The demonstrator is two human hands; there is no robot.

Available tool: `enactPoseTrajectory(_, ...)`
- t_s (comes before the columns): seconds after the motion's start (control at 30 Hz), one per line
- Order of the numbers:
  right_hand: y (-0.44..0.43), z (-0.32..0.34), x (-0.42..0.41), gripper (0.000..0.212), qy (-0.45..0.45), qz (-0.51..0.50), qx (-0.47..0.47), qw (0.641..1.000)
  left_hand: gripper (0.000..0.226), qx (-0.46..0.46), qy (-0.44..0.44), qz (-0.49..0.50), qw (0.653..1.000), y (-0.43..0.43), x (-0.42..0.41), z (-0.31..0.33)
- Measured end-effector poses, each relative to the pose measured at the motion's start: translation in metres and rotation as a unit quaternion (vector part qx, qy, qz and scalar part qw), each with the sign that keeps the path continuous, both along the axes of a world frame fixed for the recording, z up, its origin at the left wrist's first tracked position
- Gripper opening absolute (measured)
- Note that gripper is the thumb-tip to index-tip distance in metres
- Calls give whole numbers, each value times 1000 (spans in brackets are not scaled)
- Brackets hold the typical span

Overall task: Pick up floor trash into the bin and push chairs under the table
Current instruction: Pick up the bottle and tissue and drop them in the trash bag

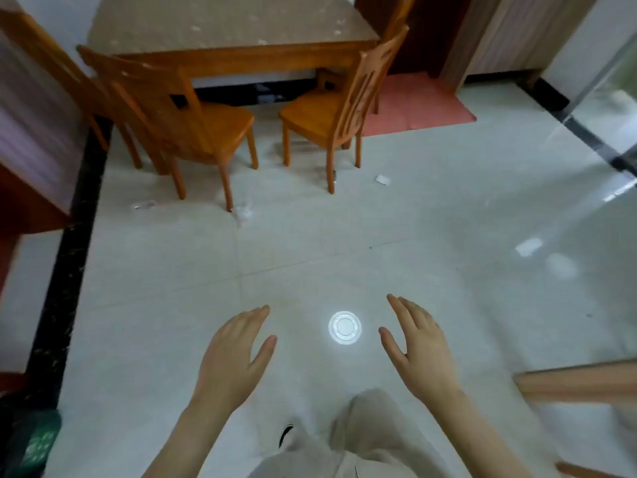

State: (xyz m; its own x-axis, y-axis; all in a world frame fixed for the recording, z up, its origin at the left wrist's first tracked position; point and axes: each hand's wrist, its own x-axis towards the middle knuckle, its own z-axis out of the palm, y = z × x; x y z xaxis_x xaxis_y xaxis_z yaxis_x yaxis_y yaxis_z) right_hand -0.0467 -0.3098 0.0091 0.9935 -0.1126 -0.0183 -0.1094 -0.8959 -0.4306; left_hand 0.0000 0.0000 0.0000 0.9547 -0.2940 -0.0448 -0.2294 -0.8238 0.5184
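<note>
Both hands hang empty over the pale tiled floor (344, 236): the left hand (238, 353) and the right hand (417, 346) are spread with relaxed, nearly straight fingers, palms down and apart from each other, holding nothing, which reads as the posture of someone about to stoop for litter rather than carry it. The round bright spot (344, 327) between them looks like a lamp's reflection on the glossy tile and not an object (no edge or shadow gives it thickness). The trash lies well ahead of the hands: a crumpled white paper (243, 213) touching or just beside the front leg of the left chair (193, 122), a clear wrapper (144, 204) to its left near the dark floor border, a small white scrap (382, 180) beside the right chair (331, 108), and a pale scrap (529, 246) out on the open tile to the right. Both chairs stand pulled out from the desk (224, 25), seats fully clear of its edge and turned at slight angles, so neither is yet pushed under. A green container (38, 443) at the lower left edge may be the bin, though it is blurred and cut off. Clearing the paper by the chair leg first seems sensible, since sliding that chair would otherwise drag it; a red mat (413, 101) lies beyond the right chair
</note>
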Motion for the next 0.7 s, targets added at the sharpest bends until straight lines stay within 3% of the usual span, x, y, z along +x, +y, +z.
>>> enactPoseTrajectory(0.3, -123, -15, 60, 64, -11, -122, 11, 992, 60, -11, -1, -94, 996, -146, 120, -9)
enactPoseTrajectory(0.7, -358, 9, 244, 62, -12, -99, 25, 995, 57, -23, -14, -125, 992, -425, 308, 29)
